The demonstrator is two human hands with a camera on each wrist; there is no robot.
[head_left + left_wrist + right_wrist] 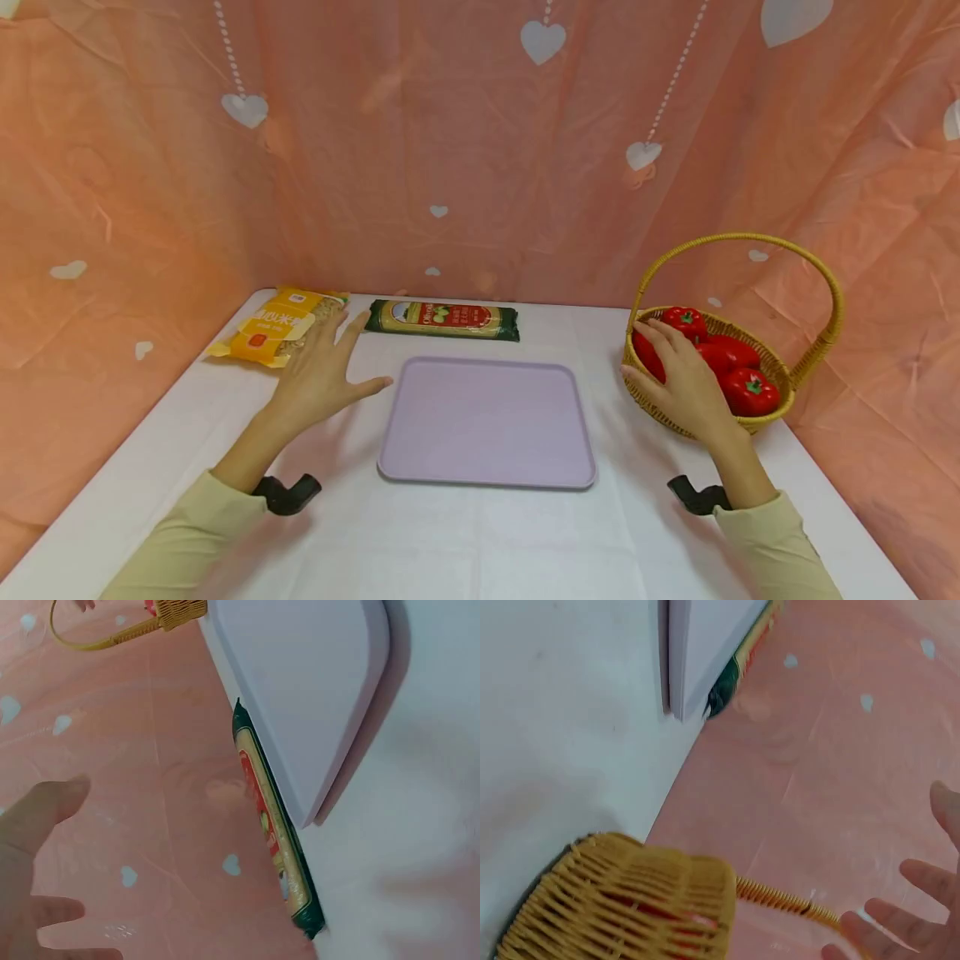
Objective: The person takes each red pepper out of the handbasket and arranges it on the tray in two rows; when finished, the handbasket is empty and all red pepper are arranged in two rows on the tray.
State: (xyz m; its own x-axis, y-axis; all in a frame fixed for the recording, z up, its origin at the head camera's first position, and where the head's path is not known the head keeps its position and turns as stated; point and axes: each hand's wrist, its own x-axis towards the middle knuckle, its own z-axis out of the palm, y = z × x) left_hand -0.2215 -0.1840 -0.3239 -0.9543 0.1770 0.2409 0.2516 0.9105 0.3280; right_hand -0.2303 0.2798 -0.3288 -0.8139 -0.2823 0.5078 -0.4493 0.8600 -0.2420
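Observation:
My left hand [318, 377], fingers spread and holding nothing, hovers in front of a yellow food bag [273, 329] at the back left, partly covering it. To its right along the back edge lies a green pasta packet [444, 320] with a red label. My right hand [681, 379] is held with fingers extended over the near left side of a wicker basket [786, 404], overlapping its rim in the head view. Red peppers [750, 392] and other red vegetables fill the basket, some hidden behind that hand. Between the hands, a pale purple tray [486, 423] lies flat.
A white cloth [450, 542] covers the table. Behind and at the sides hangs a pink curtain [450, 150] with white hearts. The basket's tall arched handle [738, 237] rises above the vegetables. A black strap mount [288, 495] sits on each wrist.

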